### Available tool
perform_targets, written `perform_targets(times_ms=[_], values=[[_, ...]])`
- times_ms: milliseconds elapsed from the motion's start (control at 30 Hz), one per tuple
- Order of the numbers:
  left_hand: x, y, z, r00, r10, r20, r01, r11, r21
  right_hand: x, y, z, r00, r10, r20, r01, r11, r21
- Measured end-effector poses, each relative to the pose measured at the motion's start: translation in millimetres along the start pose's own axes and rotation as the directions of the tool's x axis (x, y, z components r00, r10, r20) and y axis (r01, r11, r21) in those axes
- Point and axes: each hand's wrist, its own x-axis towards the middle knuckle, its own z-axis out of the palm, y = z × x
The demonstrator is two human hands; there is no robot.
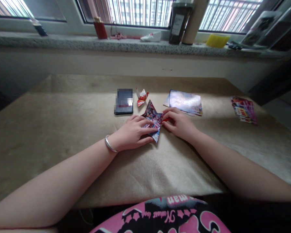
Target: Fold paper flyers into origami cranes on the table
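Observation:
A half-folded piece of colourful printed paper (pixel 153 117) lies on the beige cloth-covered table (pixel 63 129). My left hand (pixel 132 132), with a silver bangle at its wrist, presses the paper's left and lower part with its fingers closed over it. My right hand (pixel 179 123) pinches the paper's right edge. A small finished red and white folded paper figure (pixel 142 96) stands just behind them.
A dark phone (pixel 123 101) lies left of the folded figure. A stack of glossy printed sheets (pixel 185 102) sits behind my right hand, and another printed sheet (pixel 244 110) lies far right. The windowsill holds a red cup (pixel 100 29), a dark jar (pixel 178 22) and a yellow sponge (pixel 217 40).

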Motion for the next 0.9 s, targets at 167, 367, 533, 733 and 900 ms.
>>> perform_targets(times_ms=[167, 367, 533, 733, 900], values=[[0.0, 1.6, 0.6, 1.0, -0.003, -0.007, 0.003, 1.0, 0.011, 1.5, 1.7, 0.5, 0.997, 0.073, -0.024, -0.072, 0.997, 0.036], [1.9, 1.4, 1.5, 1.0, 0.005, -0.014, -0.005, 1.0, 0.018, 2.9, 5.5, 5.6, 0.946, 0.317, -0.069, -0.301, 0.937, 0.176], [2.7, 1.9, 1.8, 0.999, 0.035, -0.025, -0.035, 0.999, -0.005, 6.2, 6.3, 6.3, 0.933, 0.36, -0.018, -0.35, 0.915, 0.202], [4.2, 1.2, 2.2, 0.995, 0.067, -0.073, -0.069, 0.997, -0.02, 8.8, 4.0, 7.0, 0.912, 0.41, 0.009, -0.391, 0.864, 0.316], [4.8, 1.3, 0.8, 0.99, 0.063, -0.129, -0.067, 0.997, -0.028, 7.8, 3.6, 8.9, 0.901, 0.434, -0.012, -0.4, 0.84, 0.366]])
